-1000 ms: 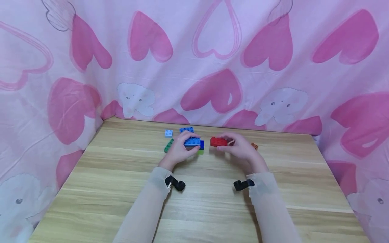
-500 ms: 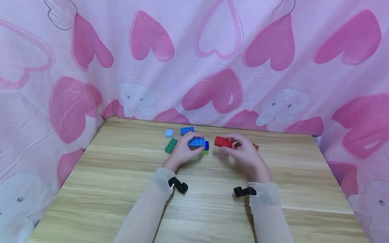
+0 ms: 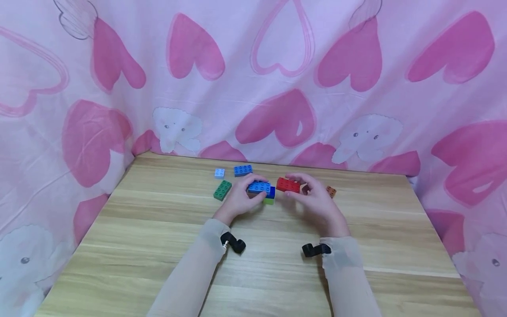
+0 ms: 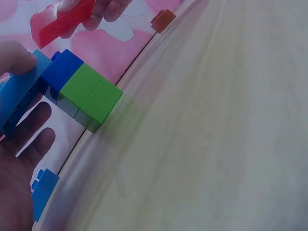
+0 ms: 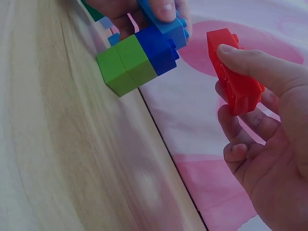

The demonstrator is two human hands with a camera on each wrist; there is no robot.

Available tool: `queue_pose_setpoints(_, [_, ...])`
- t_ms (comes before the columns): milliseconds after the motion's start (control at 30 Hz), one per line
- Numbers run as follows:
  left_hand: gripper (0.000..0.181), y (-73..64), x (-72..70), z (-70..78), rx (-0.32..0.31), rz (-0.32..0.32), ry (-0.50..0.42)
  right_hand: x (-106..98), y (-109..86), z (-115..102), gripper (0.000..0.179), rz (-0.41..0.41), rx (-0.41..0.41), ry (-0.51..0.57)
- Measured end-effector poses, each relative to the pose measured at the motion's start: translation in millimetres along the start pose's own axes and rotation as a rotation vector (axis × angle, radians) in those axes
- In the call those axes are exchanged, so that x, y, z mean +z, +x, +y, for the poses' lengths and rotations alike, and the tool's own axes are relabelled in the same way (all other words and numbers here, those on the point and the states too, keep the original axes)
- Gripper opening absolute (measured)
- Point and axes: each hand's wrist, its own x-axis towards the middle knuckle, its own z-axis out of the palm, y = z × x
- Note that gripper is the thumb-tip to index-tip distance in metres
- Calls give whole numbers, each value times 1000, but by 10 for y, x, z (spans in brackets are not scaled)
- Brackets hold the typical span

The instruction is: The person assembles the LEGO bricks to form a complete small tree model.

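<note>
My left hand (image 3: 240, 197) pinches a medium-blue toy building brick (image 3: 259, 187) between thumb and fingers. Joined to this brick is a dark blue brick (image 4: 63, 71), with lime-green bricks (image 5: 124, 65) beneath it. The lime-green end sits low, close over the wooden table. Just to the right, my right hand (image 3: 318, 202) holds a long red brick (image 5: 234, 77), thumb on one face and fingers behind. A narrow gap separates the red brick from the dark blue one, and its studs face away from my thumb in the right wrist view.
Left of my left hand lies a green brick (image 3: 222, 190). Behind it are a small pale blue brick (image 3: 219, 173) and a blue brick (image 3: 243, 170). An orange brick (image 3: 331, 191) lies beyond my right hand. Pink heart-print cloth (image 3: 214, 110) borders the table (image 3: 277, 277).
My left hand has shifted right with the joined bricks, uncovering more of the green brick. The red brick went slightly right, then back left, and the gap between the two has narrowed.
</note>
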Motion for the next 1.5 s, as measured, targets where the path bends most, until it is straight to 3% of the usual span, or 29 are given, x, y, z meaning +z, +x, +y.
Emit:
queue_pose_setpoints(267, [37, -3, -18, -21, 7, 1, -42, 45, 40, 13, 50, -6, -27, -2])
queue_pose_setpoints(533, [33, 8, -25, 1, 32, -14, -35, 66, 78, 38, 45, -4, -143, -52])
queue_pose_setpoints(1067, [34, 23, -12, -27, 63, -23, -62, 115, 119, 79, 47, -36, -192, -66])
queue_pose_setpoints(1500, [32, 23, 0, -24, 61, -31, -74, 147, 124, 86, 45, -31, -185, -87])
